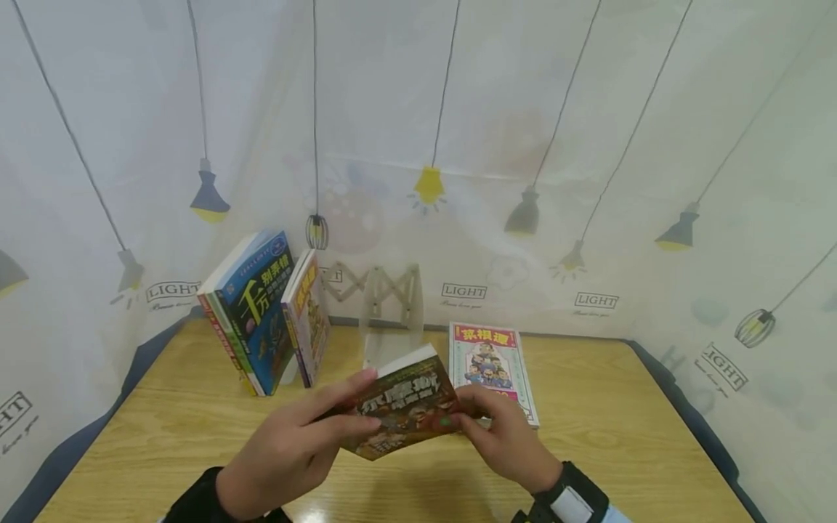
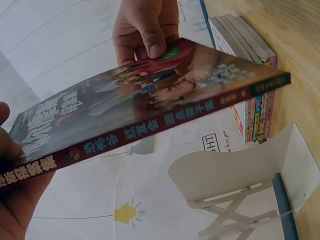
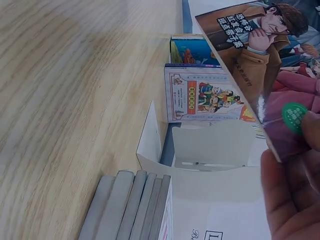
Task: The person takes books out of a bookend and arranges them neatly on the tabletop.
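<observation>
My left hand grips a thin paperback book by its left end, fingers over the cover and thumb across it. The right hand pinches the opposite end, its thumb by a round green sticker. Held above the table, the book is tilted, and its dark spine with coloured lettering faces the left wrist camera. Cover art with a figure in a brown coat shows in the right wrist view. Behind the right hand lies a stack of books, a pink-titled one on top.
At the table's back left, several books stand upright, with a white-covered book leaning beside them. A pale expanding bookend with a crisscross frame stands at the back middle. Lamp-printed cloth hangs around the wooden table.
</observation>
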